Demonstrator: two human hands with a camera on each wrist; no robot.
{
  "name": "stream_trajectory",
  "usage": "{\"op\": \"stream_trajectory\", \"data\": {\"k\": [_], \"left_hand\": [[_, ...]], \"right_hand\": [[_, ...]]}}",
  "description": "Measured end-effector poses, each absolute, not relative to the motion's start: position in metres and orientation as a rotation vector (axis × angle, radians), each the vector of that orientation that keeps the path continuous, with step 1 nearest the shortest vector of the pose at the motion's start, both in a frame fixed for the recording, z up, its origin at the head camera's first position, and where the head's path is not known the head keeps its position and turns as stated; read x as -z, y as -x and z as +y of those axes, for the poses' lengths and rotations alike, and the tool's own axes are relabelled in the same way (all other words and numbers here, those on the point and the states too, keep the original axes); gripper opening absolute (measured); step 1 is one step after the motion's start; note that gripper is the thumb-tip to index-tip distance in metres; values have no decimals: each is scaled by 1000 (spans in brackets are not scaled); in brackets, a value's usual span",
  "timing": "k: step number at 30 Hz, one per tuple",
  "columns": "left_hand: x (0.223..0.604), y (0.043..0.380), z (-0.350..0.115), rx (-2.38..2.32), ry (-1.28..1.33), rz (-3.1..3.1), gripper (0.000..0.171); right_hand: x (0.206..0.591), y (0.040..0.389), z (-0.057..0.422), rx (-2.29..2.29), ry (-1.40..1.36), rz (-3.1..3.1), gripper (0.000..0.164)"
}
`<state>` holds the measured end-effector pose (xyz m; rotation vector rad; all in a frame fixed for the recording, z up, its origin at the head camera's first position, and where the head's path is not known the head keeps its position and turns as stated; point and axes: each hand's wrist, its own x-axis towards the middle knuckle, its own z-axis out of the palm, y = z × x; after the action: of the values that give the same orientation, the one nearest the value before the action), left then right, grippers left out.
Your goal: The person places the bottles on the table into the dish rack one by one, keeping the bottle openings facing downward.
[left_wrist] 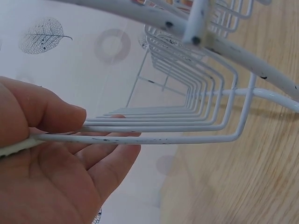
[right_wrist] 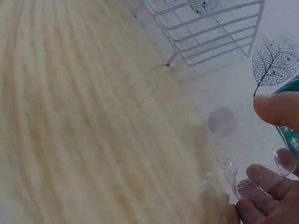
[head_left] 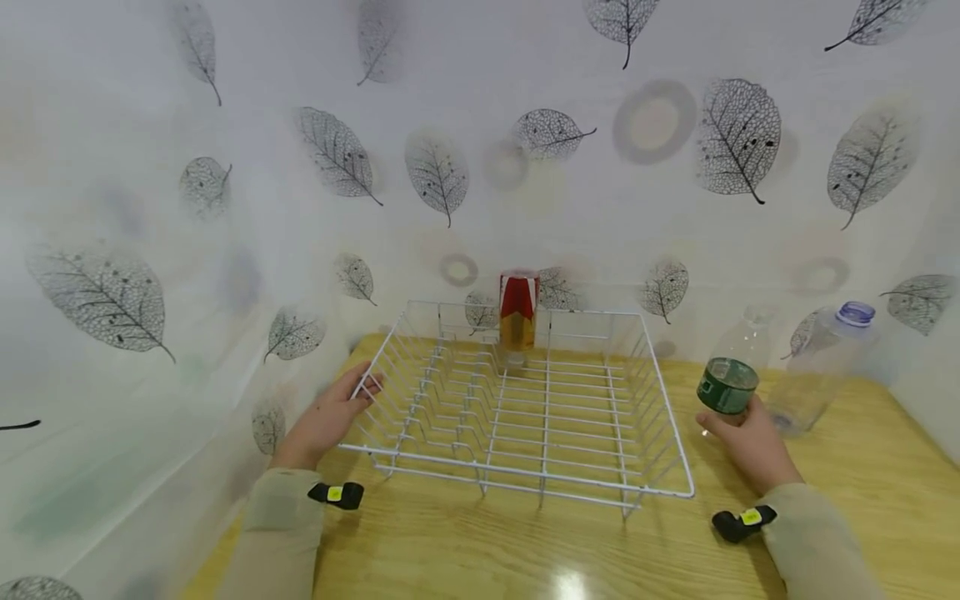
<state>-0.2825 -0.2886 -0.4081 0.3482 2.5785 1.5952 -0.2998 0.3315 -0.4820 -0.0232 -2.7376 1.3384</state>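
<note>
A white wire dish rack (head_left: 543, 400) stands on the wooden table. At its left side my left hand (head_left: 326, 421) holds the rim; in the left wrist view, the thumb (left_wrist: 60, 114) lies over the wire and the other fingers pass beneath it. To the right of the rack, my right hand (head_left: 753, 446) grips a clear plastic bottle with a green label (head_left: 727, 385) around its lower part. The bottle leans slightly, and only part of it enters the right wrist view. I cannot tell whether its base touches the table.
A larger clear bottle with a purple neck (head_left: 821, 367) stands just right of the held bottle. A red and gold can (head_left: 518, 312), apparently upside down, is at the rack's back. Leaf-patterned sheeting (head_left: 480, 225) surrounds the wooden table (head_left: 480, 550) at the back and sides.
</note>
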Motion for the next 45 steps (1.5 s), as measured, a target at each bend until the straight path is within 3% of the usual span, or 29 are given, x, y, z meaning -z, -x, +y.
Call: {"op": "stream_trajectory", "data": {"k": [9,18,21,25,34,40,45], "left_hand": [[402,283,-287,-1493,-301,2632,63],[386,271,-276,-1280,-266,2972,76],[372,256,-257,-1256,-399,3098,72],[353,236,-217,-1074,-670,3301,72],[333,217,-123,-667,-1528,3450,79],[346,205,-81,-385,-1577,3354,94],[354,200,-64,-223,-1530,3373,94]], "right_hand": [[477,297,332,-1445,27,-2671,89],[440,289,317,-1291,-135,-2670,89],[422,282,307,-1226,-190,-2695,94],[397,270,289,-1094,-317,-2700,88],[354,227,234,-710,-610,-2727,82],[356,209,208,-443,-738,-2646,84],[360,202,194,-370,-854,-2500,84]]}}
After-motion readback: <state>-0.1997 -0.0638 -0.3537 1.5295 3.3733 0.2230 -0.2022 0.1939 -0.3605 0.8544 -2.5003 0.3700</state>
